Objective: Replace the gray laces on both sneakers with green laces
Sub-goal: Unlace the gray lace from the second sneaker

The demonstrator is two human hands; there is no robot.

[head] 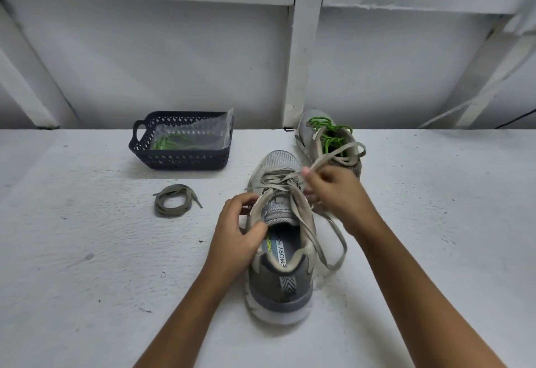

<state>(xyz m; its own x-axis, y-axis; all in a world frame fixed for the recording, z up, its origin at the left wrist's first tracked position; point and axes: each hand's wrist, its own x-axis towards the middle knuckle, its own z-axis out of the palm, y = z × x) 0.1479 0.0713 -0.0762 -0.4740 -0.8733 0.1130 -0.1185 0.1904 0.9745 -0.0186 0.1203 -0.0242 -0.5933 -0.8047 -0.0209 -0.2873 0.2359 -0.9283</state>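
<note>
Left hand (237, 240) grips the near sneaker (285, 254) by its collar, steadying it. Right hand (333, 193) pinches the gray lace (274, 184) above the eyelets. Best to free one crossing at a time, as the slack drapes over the far sneaker (307, 128), already green-laced. To the left lies a coiled lace (159, 205); beyond it, a basket (179, 161) holds green laces (166, 143).

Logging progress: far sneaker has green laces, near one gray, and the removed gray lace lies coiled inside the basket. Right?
No. The head view shows the coiled gray lace on the table, in front of the basket, not inside it. The rest holds.
</note>
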